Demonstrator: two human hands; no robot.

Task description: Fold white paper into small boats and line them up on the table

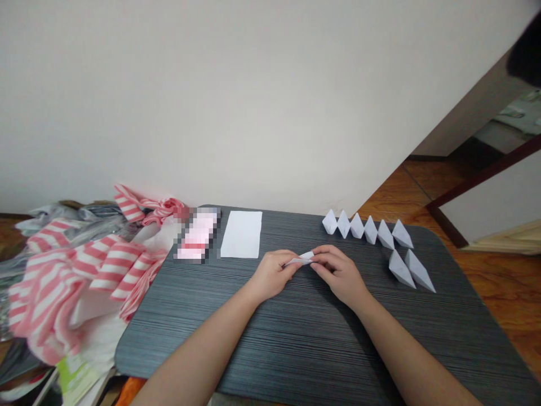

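Observation:
Between my two hands is a small piece of folded white paper (305, 257), held over the middle of the dark table (262, 344). My left hand (273, 273) pinches its left end between thumb and fingers. At the other end, my right hand (338, 272) grips the paper the same way. My fingers cover much of it, so its full shape is hidden. Beyond my left hand lies a flat sheet of white paper (242, 234). To the right, several folded white paper shapes (371, 230) with pointed ends stand in a row, and two more (409, 269) sit nearer me.
A pixelated pink and white item (196, 234) lies at the table's back left. Left of the table is a heap of red-and-white striped cloth (101, 265) and bags. A pale wall (253, 101) rises behind the table; wooden floor (499, 287) shows at right.

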